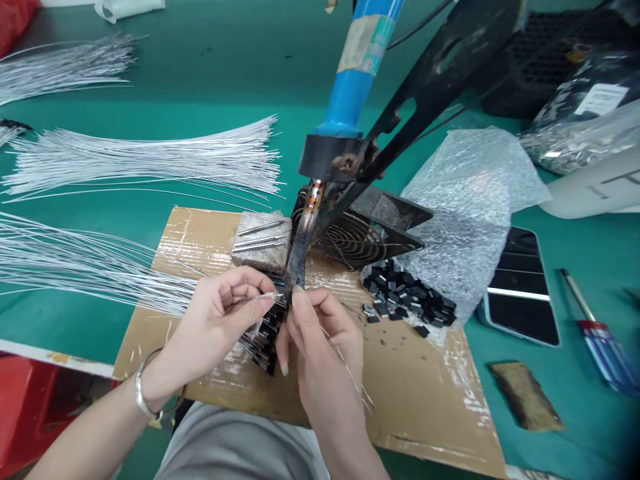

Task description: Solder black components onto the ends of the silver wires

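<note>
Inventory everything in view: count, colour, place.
Soldering iron: one, blue, centre
Wire bundles: several, silvery, left
Held wires: few, silvery, centre
Cardboard: one, brown, lower centre
Small blocks: many, black, right
Fan: one, black, behind iron
Block: one, grey, beside fan
Rods: several, silver, on block
Bubble wrap: one, clear, right
Phone: one, dark, right
Screwdriver: one, blue, right
Pad: one, brown, lower right
Plastic packaging: some, clear, upper right
Bangle: one, silver, lower left
Left hand, right hand: two, bare, centre

A blue-handled soldering iron slants down from the far side, its dark, worn tip near the pale end of a thin wire to the left, while a slender silvery solder wire bends loosely toward the near right.
</note>
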`<move>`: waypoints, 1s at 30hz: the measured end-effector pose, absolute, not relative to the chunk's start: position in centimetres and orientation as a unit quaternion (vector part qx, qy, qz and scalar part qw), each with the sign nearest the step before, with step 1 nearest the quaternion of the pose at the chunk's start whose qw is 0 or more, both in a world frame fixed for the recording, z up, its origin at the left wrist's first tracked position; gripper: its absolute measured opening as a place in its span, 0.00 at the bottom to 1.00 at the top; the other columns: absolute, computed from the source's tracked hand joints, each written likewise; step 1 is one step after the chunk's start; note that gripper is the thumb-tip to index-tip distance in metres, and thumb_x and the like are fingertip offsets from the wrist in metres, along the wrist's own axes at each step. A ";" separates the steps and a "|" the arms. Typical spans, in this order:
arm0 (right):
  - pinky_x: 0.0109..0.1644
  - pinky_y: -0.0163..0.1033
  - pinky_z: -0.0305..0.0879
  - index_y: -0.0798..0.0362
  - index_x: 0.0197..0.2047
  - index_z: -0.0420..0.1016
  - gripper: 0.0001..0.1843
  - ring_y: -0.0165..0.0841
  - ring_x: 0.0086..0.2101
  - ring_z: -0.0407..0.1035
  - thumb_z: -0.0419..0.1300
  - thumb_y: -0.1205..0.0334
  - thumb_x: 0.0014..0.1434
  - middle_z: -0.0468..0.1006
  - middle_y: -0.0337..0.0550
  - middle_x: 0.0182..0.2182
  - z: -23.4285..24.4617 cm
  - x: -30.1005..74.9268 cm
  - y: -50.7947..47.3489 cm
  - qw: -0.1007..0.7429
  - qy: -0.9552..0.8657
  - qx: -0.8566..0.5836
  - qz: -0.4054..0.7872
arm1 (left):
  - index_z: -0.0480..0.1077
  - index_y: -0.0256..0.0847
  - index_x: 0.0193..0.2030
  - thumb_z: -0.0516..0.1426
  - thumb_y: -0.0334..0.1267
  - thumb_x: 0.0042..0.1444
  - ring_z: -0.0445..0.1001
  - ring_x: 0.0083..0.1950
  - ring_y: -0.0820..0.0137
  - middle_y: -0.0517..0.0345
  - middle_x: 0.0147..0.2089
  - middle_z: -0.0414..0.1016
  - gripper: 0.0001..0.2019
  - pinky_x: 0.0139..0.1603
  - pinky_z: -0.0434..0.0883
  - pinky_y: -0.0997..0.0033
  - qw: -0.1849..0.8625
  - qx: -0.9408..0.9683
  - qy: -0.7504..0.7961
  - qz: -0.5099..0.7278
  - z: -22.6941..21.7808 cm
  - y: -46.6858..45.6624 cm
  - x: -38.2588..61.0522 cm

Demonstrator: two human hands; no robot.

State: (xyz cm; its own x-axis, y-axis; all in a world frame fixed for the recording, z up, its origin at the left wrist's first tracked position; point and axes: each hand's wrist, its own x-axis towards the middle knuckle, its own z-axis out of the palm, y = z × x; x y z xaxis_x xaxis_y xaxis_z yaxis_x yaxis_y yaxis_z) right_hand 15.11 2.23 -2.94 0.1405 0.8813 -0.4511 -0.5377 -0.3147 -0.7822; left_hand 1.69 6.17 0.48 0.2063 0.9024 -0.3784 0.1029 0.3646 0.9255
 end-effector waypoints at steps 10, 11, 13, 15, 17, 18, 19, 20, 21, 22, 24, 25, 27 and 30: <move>0.15 0.25 0.53 0.51 0.26 0.67 0.23 0.20 0.11 0.57 0.76 0.51 0.57 0.59 0.23 0.14 -2.8 15.3 2.6 0.553 -0.134 -0.459 0.683 | 0.75 0.37 0.37 0.65 0.40 0.60 0.63 0.27 0.75 0.61 0.28 0.72 0.08 0.28 0.58 0.75 0.632 0.457 0.537 0.321 0.5 6.1 1.6; 0.14 0.25 0.52 0.51 0.26 0.67 0.24 0.20 0.11 0.56 0.76 0.51 0.57 0.58 0.23 0.14 -2.7 15.3 2.6 0.551 -0.126 -0.451 0.691 | 0.75 0.37 0.37 0.65 0.40 0.60 0.63 0.27 0.75 0.61 0.28 0.72 0.08 0.28 0.57 0.75 0.634 0.457 0.535 0.322 0.5 6.1 1.6; 0.14 0.25 0.53 0.51 0.25 0.67 0.24 0.20 0.11 0.57 0.76 0.50 0.56 0.58 0.23 0.14 -2.6 15.2 2.5 0.554 -0.127 -0.454 0.686 | 0.75 0.37 0.37 0.65 0.39 0.60 0.62 0.27 0.76 0.62 0.27 0.71 0.07 0.28 0.56 0.75 0.636 0.455 0.534 0.321 0.5 6.1 1.6; 0.15 0.25 0.54 0.51 0.26 0.67 0.25 0.21 0.12 0.58 0.76 0.47 0.57 0.60 0.24 0.14 -2.7 15.1 2.3 0.563 -0.144 -0.469 0.665 | 0.75 0.37 0.37 0.65 0.39 0.61 0.61 0.27 0.76 0.62 0.27 0.70 0.07 0.28 0.56 0.75 0.640 0.453 0.533 0.319 0.5 6.0 1.6; 0.16 0.25 0.54 0.51 0.26 0.67 0.26 0.21 0.12 0.60 0.75 0.44 0.58 0.61 0.24 0.14 -2.8 14.9 2.1 0.569 -0.161 -0.489 0.642 | 0.74 0.37 0.37 0.64 0.39 0.61 0.61 0.27 0.76 0.63 0.27 0.70 0.07 0.28 0.55 0.75 0.645 0.451 0.530 0.315 0.5 6.0 1.5; 0.16 0.25 0.54 0.51 0.27 0.67 0.27 0.21 0.12 0.60 0.74 0.42 0.58 0.62 0.24 0.14 -2.9 14.9 2.1 0.570 -0.165 -0.496 0.633 | 0.74 0.37 0.38 0.64 0.39 0.62 0.61 0.27 0.76 0.63 0.27 0.69 0.08 0.28 0.55 0.74 0.648 0.451 0.527 0.313 0.5 6.0 1.4; 0.16 0.25 0.54 0.51 0.27 0.67 0.27 0.21 0.12 0.61 0.74 0.42 0.58 0.62 0.24 0.14 -2.9 14.9 2.1 0.569 -0.165 -0.499 0.632 | 0.74 0.38 0.38 0.64 0.40 0.63 0.60 0.27 0.76 0.63 0.27 0.69 0.08 0.28 0.55 0.74 0.653 0.449 0.525 0.311 0.5 6.0 1.4; 0.16 0.25 0.54 0.51 0.27 0.67 0.27 0.21 0.12 0.60 0.74 0.42 0.58 0.61 0.24 0.14 -3.0 15.0 2.1 0.565 -0.158 -0.496 0.640 | 0.74 0.38 0.38 0.64 0.41 0.63 0.60 0.28 0.76 0.63 0.27 0.69 0.08 0.29 0.55 0.74 0.657 0.446 0.523 0.308 0.5 6.0 1.4; 0.15 0.24 0.54 0.51 0.27 0.67 0.27 0.21 0.11 0.59 0.75 0.43 0.57 0.60 0.23 0.14 -3.0 15.1 2.2 0.554 -0.146 -0.487 0.659 | 0.74 0.38 0.38 0.64 0.41 0.63 0.61 0.28 0.75 0.63 0.27 0.69 0.09 0.29 0.56 0.74 0.663 0.440 0.522 0.306 0.4 6.1 1.3; 0.14 0.24 0.54 0.51 0.26 0.67 0.27 0.20 0.11 0.58 0.76 0.43 0.56 0.59 0.22 0.14 -3.1 15.2 2.4 0.540 -0.130 -0.472 0.684 | 0.74 0.38 0.38 0.64 0.42 0.63 0.61 0.29 0.75 0.63 0.27 0.69 0.09 0.30 0.56 0.74 0.672 0.431 0.520 0.304 0.4 6.1 1.3; 0.12 0.24 0.53 0.52 0.25 0.67 0.27 0.19 0.10 0.54 0.78 0.45 0.52 0.56 0.21 0.13 -3.0 15.4 2.9 0.509 -0.094 -0.438 0.735 | 0.74 0.38 0.39 0.66 0.43 0.62 0.63 0.29 0.75 0.63 0.27 0.69 0.10 0.31 0.58 0.75 0.691 0.406 0.515 0.304 0.3 6.2 1.2; 0.11 0.24 0.53 0.52 0.25 0.67 0.27 0.18 0.09 0.52 0.78 0.45 0.51 0.56 0.20 0.13 -3.0 15.5 3.1 0.496 -0.081 -0.425 0.753 | 0.74 0.38 0.39 0.66 0.43 0.61 0.63 0.30 0.75 0.63 0.27 0.70 0.10 0.32 0.58 0.75 0.701 0.395 0.510 0.305 0.2 6.2 1.2; 0.11 0.23 0.53 0.52 0.25 0.67 0.28 0.17 0.09 0.49 0.79 0.46 0.49 0.56 0.20 0.13 -2.9 15.7 3.4 0.485 -0.069 -0.413 0.768 | 0.75 0.38 0.39 0.66 0.42 0.61 0.64 0.30 0.75 0.63 0.28 0.70 0.10 0.31 0.57 0.75 0.716 0.380 0.499 0.307 -0.1 6.2 1.0; 0.11 0.23 0.54 0.52 0.25 0.68 0.28 0.17 0.09 0.49 0.80 0.45 0.48 0.55 0.20 0.12 -2.9 15.8 3.6 0.479 -0.073 -0.416 0.769 | 0.76 0.38 0.40 0.66 0.41 0.62 0.64 0.30 0.76 0.63 0.28 0.71 0.08 0.32 0.57 0.76 0.726 0.376 0.490 0.303 -0.4 6.2 0.7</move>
State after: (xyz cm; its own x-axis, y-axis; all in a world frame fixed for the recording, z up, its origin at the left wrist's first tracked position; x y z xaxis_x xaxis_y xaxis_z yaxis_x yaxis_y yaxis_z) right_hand 15.79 3.57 -2.92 -0.1943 0.7982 -0.5702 -0.6763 -0.5301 -0.5116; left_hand 0.74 6.16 -0.40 0.3374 0.8074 -0.4840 -0.0716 0.5347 0.8420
